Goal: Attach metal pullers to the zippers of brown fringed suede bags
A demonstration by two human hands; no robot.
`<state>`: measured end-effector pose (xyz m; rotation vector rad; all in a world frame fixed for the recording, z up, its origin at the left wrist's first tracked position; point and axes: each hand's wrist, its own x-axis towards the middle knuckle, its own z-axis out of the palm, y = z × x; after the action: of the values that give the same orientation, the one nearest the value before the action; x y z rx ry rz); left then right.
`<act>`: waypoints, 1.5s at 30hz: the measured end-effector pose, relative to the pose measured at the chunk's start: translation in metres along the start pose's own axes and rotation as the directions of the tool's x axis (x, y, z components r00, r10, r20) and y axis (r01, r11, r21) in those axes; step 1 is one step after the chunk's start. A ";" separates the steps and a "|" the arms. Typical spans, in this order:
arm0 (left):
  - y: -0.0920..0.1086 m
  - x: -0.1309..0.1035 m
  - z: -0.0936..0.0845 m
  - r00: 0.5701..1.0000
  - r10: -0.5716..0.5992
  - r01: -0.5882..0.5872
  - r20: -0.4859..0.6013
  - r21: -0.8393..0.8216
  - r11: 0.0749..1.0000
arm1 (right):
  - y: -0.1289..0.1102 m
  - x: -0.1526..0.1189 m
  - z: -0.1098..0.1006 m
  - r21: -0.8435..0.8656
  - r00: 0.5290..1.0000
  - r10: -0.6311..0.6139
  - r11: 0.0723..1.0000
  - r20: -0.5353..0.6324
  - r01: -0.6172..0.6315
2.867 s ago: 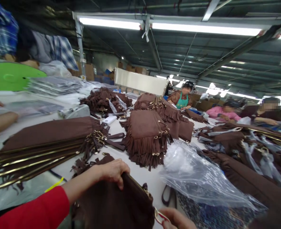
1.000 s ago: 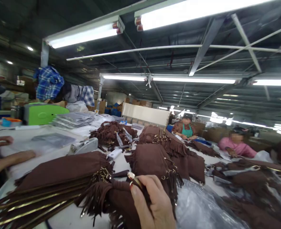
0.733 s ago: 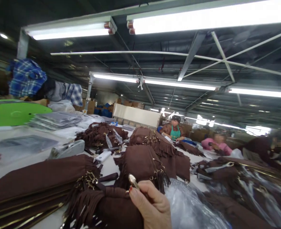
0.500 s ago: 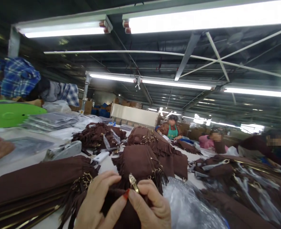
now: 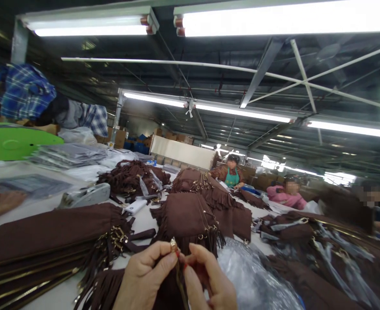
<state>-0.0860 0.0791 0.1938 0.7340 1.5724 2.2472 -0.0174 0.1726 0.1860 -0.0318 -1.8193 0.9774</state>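
In front of me my left hand (image 5: 153, 269) is closed, its thumb and forefinger pinching a small gold-coloured metal fitting (image 5: 173, 244). Close beside it my right hand (image 5: 209, 275) has its fingers curled together just below the fitting; what they grip is too small and covered to make out. Red nails show at the fingertips. Dark brown cloth (image 5: 169, 290) hangs under both hands, with a thin gold-toned line running down it. Just beyond lies a stack of brown fringed bags (image 5: 183, 215) with gold chains and rings.
Long brown pieces with gold edging (image 5: 48, 232) lie at left, near a grey tape dispenser (image 5: 86, 196). Clear plastic wrap (image 5: 251, 275) and more wrapped brown goods (image 5: 332, 245) are at right. Another person's hand (image 5: 4, 204) rests far left. Co-workers sit across the table.
The gold fitting has passed from my right fingers to my left fingertips. My left hand has moved right, closer to my right hand. A co-worker at far right has lifted a brown piece.
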 end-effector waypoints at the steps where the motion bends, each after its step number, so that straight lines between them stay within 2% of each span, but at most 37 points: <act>1: 0.000 0.001 -0.001 1.000 -0.015 0.015 0.005 -0.001 1.000 | 0.001 0.002 -0.002 -0.020 0.999 -0.039 0.999 0.004 0.039; 6: -0.001 0.003 -0.002 0.999 0.008 -0.011 0.036 0.066 0.998 | 0.011 0.013 -0.010 -0.219 0.944 -0.310 0.919 0.110 0.327; 8: -0.003 0.004 -0.003 0.998 0.012 -0.017 0.067 0.076 0.997 | 0.013 0.018 -0.012 -0.346 0.890 -0.424 0.820 0.169 0.457; 11: -0.006 0.007 -0.004 0.995 -0.005 0.000 0.095 0.054 0.999 | 0.010 0.026 -0.014 -0.495 0.771 -0.600 0.614 0.214 0.615; 14: -0.005 0.009 -0.003 0.993 -0.036 0.034 0.116 0.022 0.999 | 0.005 0.034 -0.016 -0.533 0.700 -0.671 0.510 0.244 0.675; 18: 0.001 0.006 -0.001 0.989 -0.068 0.072 0.129 -0.027 0.997 | 0.002 0.038 -0.018 -0.515 0.642 -0.694 0.440 0.325 0.736; 22: 0.006 0.002 0.002 0.984 -0.119 0.128 0.130 -0.067 0.989 | 0.000 0.040 -0.020 -0.457 0.626 -0.689 0.454 0.365 0.765; 26: 0.009 0.002 0.005 0.981 -0.157 0.160 0.111 -0.023 0.987 | -0.008 0.043 -0.024 -0.444 0.671 -0.659 0.517 0.340 0.732; 28: 0.009 0.003 0.005 0.981 -0.163 0.162 0.104 0.021 0.987 | -0.011 0.045 -0.026 -0.416 0.725 -0.631 0.602 0.276 0.682; 30: 0.009 0.002 0.004 0.983 -0.150 0.145 0.102 0.061 0.988 | -0.013 0.047 -0.028 -0.342 0.833 -0.513 0.760 0.208 0.553; 32: 0.009 0.001 0.003 0.988 -0.115 0.104 0.107 0.103 0.989 | -0.013 0.048 -0.029 -0.245 0.950 -0.227 0.929 0.214 0.277; 33: 0.009 0.001 0.003 0.989 -0.092 0.077 0.118 0.128 0.989 | -0.013 0.048 -0.029 -0.189 0.966 -0.050 0.977 0.254 0.100; 34: 0.010 0.001 0.003 0.989 -0.065 0.044 0.135 0.154 0.987 | -0.013 0.049 -0.029 -0.133 0.942 0.116 0.988 0.315 -0.077; 35: 0.010 0.001 0.003 0.987 -0.044 0.015 0.155 0.183 0.983 | -0.013 0.049 -0.029 -0.079 0.890 0.241 0.970 0.387 -0.229; 37: 0.011 0.002 0.003 0.983 -0.016 -0.027 0.183 0.230 0.973 | -0.015 0.050 -0.028 0.033 0.790 0.364 0.900 0.493 -0.435; 38: 0.011 0.002 0.004 0.982 -0.009 -0.039 0.191 0.244 0.969 | -0.016 0.051 -0.027 0.086 0.764 0.389 0.864 0.515 -0.497; 41: 0.009 0.003 0.003 0.982 0.011 -0.061 0.191 0.262 0.963 | -0.022 0.053 -0.026 0.200 0.747 0.447 0.777 0.492 -0.597; 45: 0.009 0.003 0.003 0.979 0.029 -0.085 0.201 0.273 0.958 | -0.028 0.056 -0.026 0.208 0.721 0.499 0.733 0.481 -0.647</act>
<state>-0.0863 0.0795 0.2037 1.0545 1.8105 1.9386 -0.0128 0.1938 0.2502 -0.2100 -2.0010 1.8931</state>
